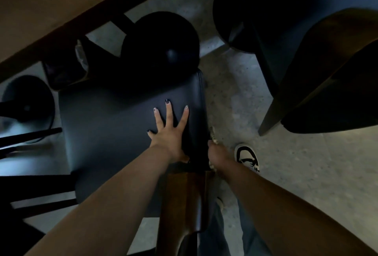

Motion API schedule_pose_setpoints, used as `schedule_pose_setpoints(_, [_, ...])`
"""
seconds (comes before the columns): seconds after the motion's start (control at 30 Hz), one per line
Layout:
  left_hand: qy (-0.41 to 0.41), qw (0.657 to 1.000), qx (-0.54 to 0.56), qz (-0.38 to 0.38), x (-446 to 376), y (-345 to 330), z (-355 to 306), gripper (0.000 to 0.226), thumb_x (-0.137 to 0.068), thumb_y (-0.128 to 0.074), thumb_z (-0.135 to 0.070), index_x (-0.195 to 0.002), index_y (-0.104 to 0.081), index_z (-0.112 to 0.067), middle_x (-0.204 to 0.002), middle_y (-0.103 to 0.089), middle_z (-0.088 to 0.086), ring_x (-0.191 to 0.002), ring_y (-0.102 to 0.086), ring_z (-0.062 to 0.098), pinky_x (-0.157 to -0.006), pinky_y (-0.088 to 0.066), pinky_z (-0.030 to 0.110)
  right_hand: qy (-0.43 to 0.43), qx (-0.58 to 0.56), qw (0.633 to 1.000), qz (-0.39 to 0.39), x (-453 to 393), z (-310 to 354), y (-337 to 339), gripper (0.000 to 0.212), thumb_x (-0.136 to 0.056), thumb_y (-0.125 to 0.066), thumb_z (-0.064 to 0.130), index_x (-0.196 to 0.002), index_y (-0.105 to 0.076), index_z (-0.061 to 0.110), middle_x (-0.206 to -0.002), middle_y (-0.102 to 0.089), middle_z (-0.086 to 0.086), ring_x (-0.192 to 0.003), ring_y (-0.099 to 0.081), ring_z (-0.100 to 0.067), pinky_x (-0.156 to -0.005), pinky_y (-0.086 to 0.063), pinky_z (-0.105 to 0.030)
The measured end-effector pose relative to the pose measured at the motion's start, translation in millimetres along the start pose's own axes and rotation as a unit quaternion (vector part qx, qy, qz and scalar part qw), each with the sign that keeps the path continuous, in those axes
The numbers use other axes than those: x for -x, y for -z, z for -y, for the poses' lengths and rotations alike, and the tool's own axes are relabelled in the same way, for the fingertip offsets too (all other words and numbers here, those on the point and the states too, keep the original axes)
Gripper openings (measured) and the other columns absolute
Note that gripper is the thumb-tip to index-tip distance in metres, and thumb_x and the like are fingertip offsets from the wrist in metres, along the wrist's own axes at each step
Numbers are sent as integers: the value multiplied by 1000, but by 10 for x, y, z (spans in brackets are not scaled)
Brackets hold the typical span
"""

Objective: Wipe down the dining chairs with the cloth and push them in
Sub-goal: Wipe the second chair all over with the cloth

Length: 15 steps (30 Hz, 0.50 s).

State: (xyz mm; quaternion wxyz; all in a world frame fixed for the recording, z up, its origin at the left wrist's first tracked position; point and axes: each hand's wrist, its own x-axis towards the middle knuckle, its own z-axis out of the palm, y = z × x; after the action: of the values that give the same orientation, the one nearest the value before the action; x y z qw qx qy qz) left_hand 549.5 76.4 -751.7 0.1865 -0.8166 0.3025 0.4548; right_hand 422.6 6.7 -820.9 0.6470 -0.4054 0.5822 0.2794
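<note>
**Wipe stage at the seat's right edge**

I take the chair seat (122, 125) as the landmark. My left hand (169, 133) lies flat on the seat near its right edge, fingers straight and spread, bracing the chair. My right hand (216, 154) is just off that edge, below seat level, curled round the cloth (213, 135); pale tufts of cloth show above and below the fist, touching the seat's side.

Judged step: wiping the seat's side, with the push-in not yet done. The seat stands only partly under the table (51, 2), whose edge runs above it. The next move probably calls for drawing the cloth along the edge while the left palm steadies the seat.

Count: two hands, one cloth, one table. Two chairs are plain: this one, with its wooden backrest (184, 200) nearest me, and a second chair (327, 75) well to the right. Dark rails left of the seat may be a third; I cannot tell.
</note>
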Motion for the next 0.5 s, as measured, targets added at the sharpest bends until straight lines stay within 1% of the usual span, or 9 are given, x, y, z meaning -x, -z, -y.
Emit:
schedule_pose_setpoints(0.03, [-5,1000,-9,-14,-22,-54,9,148,-61,-88,-49,-143,35,-42,-139,58,5,-135,39,47,-109,-22,72,9,12,1000,-7,-50,3,-29,36,-104,-30,29,-123,-52,8,-124,-50,-19,-92,-52,-20,-72,-34,-24])
schedule_pose_setpoints(0.07, [-9,1000,-6,-27,-32,-98,22,149,-61,-88,-47,-142,36,-42,-139,58,5,-135,39,47,-108,-23,72,8,5,1000,-17,-85,15,-54,42,-104,-29,28,-131,-48,1,-132,-49,-20,-108,-52,-25,-77,-32,-23])
schedule_pose_setpoints(0.1, [-11,999,3,-33,-46,-137,42,149,-61,-88,-47,-142,36,-42,-139,58,5,-134,40,46,-109,-24,72,10,-17,999,-28,-93,51,-74,45,-105,-29,28,-134,-45,-2,-136,-48,-20,-119,-49,-28,-81,-34,-23])
schedule_pose_setpoints(0.13, [-14,999,5,-39,-58,-161,61,149,-61,-88,-47,-142,36,-42,-139,58,4,-135,40,46,-109,-24,71,13,-35,998,-41,-82,128,-92,45,-104,-30,28,-134,-46,-2,-135,-49,-19,-123,-48,-30,-86,-36,-25])
schedule_pose_setpoints(0.2, [-16,999,1,-50,-83,-191,79,149,-60,-88,-48,-142,36,-42,-140,57,5,-135,39,46,-109,-24,71,35,-67,994,-78,-133,328,-130,42,-104,-33,30,-129,-52,2,-130,-54,-15,-119,-51,-30,-89,-39,-28])
schedule_pose_setpoints(0.27, [-14,998,-6,-58,-103,-205,82,150,-59,-88,-50,-141,38,-42,-139,58,6,-135,39,47,-108,-25,71,93,-79,985,-121,-187,657,-137,38,-102,-39,29,-122,-57,3,-124,-59,-16,-114,-56,-32,-93,-45,-34])
schedule_pose_setpoints(0.33, [-15,998,-11,-62,-110,-217,82,151,-59,-88,-50,-140,39,-41,-138,59,6,-135,39,47,-108,-26,71,166,-68,972,-152,-248,1051,-82,34,-99,-43,24,-119,-61,3,-120,-62,-19,-112,-58,-34,-93,-47,-37])
schedule_pose_setpoints(0.43, [-15,998,-12,-65,-116,-239,90,150,-61,-87,-50,-140,40,-41,-138,59,6,-135,39,47,-109,-24,70,257,24,954,-154,-403,1588,36,38,-96,-43,16,-131,-54,7,-130,-58,-17,-120,-54,-32,-101,-43,-35])
schedule_pose_setpoints(0.5, [-15,998,-13,-67,-125,-244,79,150,-61,-87,-49,-139,40,-41,-138,59,6,-135,39,47,-110,-23,71,315,107,935,-126,-467,1778,110,51,-91,-40,5,-141,-46,12,-138,-53,-12,-128,-48,-28,-107,-36,-27])
